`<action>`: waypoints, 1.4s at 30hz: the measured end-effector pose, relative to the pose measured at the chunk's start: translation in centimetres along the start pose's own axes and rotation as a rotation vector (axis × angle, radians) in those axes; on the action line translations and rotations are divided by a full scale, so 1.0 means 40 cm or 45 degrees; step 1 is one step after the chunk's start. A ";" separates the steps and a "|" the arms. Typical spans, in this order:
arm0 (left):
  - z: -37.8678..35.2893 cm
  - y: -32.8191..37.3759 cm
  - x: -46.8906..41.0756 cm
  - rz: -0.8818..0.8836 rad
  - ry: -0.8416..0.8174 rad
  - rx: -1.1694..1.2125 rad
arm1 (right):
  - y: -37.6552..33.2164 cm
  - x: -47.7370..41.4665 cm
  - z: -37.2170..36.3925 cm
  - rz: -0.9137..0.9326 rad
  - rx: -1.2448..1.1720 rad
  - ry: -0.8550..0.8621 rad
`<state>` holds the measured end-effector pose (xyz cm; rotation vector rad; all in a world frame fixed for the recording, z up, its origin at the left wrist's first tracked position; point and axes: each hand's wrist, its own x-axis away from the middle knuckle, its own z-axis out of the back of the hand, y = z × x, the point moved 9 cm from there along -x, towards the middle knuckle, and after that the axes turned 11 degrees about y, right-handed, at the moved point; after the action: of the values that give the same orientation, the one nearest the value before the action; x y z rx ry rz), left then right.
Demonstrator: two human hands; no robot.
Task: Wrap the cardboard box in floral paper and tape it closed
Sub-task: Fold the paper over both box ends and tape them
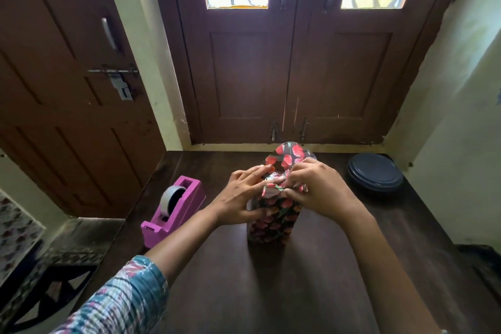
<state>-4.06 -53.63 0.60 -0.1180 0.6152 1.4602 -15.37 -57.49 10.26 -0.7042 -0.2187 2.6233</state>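
The box (pixel 273 221) stands upright on the dark wooden table (pixel 311 279), covered in dark floral paper with red and orange flowers. At its top end the paper flaps (pixel 287 157) are partly folded, the far flap still sticking up. My left hand (pixel 241 195) holds the left side of the top, thumb round the box and fingers pressing a folded flap. My right hand (pixel 311 187) pinches the paper folds at the top right. The cardboard itself is hidden under the paper.
A pink tape dispenser (pixel 173 211) with a grey roll sits left of the box near the table's left edge. A dark round lidded container (pixel 375 175) lies at the back right. Brown doors close off the space behind the table.
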 end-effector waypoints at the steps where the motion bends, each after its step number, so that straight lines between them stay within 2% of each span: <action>1: -0.001 0.000 -0.003 0.003 -0.044 0.002 | 0.000 0.001 0.000 0.023 0.008 0.020; 6: 0.001 -0.006 -0.016 -0.047 -0.173 -0.104 | 0.030 0.009 0.018 0.027 0.049 0.146; 9: 0.000 -0.017 -0.018 -0.059 -0.206 -0.167 | 0.025 0.005 0.003 -0.008 -0.054 0.063; 11: 0.001 -0.010 -0.020 -0.028 -0.205 -0.075 | 0.015 -0.002 -0.028 0.010 -0.002 -0.007; 14: 0.002 -0.004 -0.024 0.116 -0.187 0.208 | 0.010 -0.011 -0.038 0.026 0.110 0.108; 17: 0.001 -0.003 -0.030 0.172 -0.144 0.289 | 0.009 -0.007 -0.034 0.031 0.072 0.119; 20: 0.007 0.004 -0.032 0.154 -0.131 0.236 | 0.002 -0.002 -0.044 0.037 -0.072 -0.061; 23: 0.013 -0.004 -0.035 0.144 -0.154 0.097 | 0.015 -0.004 -0.048 -0.085 -0.184 -0.266; 24: 0.015 -0.005 -0.036 0.131 -0.159 0.047 | 0.020 -0.011 -0.046 -0.118 -0.209 -0.259; 26: 0.020 0.003 -0.042 0.072 -0.157 -0.038 | 0.036 -0.046 -0.021 -0.182 -0.173 -0.095; 28: 0.019 0.015 -0.044 0.020 -0.158 -0.096 | 0.058 -0.086 0.001 -0.213 0.072 0.074; 31: 0.008 0.018 -0.039 0.026 -0.189 -0.128 | 0.094 -0.131 -0.036 -0.267 0.330 -0.100; 34: 0.008 0.020 -0.041 0.036 -0.224 -0.156 | 0.112 -0.161 -0.035 -0.359 0.198 -0.150; 37: 0.007 0.026 -0.042 0.029 -0.228 -0.170 | 0.114 -0.176 -0.037 -0.334 0.103 -0.198; 42: 0.006 0.016 -0.034 0.058 -0.226 -0.159 | 0.122 -0.184 -0.033 -0.275 0.156 -0.110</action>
<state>-4.58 -54.65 1.62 -0.0710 0.3849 1.5341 -10.62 -64.99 11.17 -0.4971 -0.1485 2.4383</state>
